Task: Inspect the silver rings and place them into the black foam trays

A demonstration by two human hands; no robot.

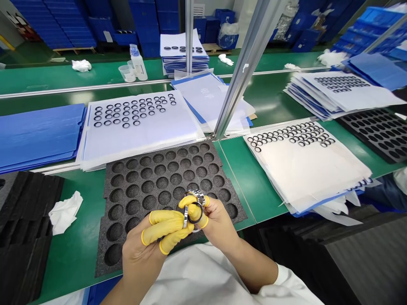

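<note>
Both my hands wear yellow finger cots and meet above the dark foam tray [171, 167], whose visible round pockets hold nothing. My left hand [155, 231] pinches a thin shiny ring [185, 216] on edge between thumb and fingers. Just beside it, my right hand [214, 218] is closed around several rings; a black-rimmed ring [201, 213] faces me, and shiny metal rings [199, 196] sit above it by the fingers. The exact number in the right hand is partly hidden by the fingers.
White sheets [152, 131] with rows of black rings lie behind the tray; another ringed stack [305, 169] is right. A metal post [244, 72] rises between them. Black foam [22, 237] and a crumpled tissue [66, 213] are left. A white bottle [138, 65] stands behind.
</note>
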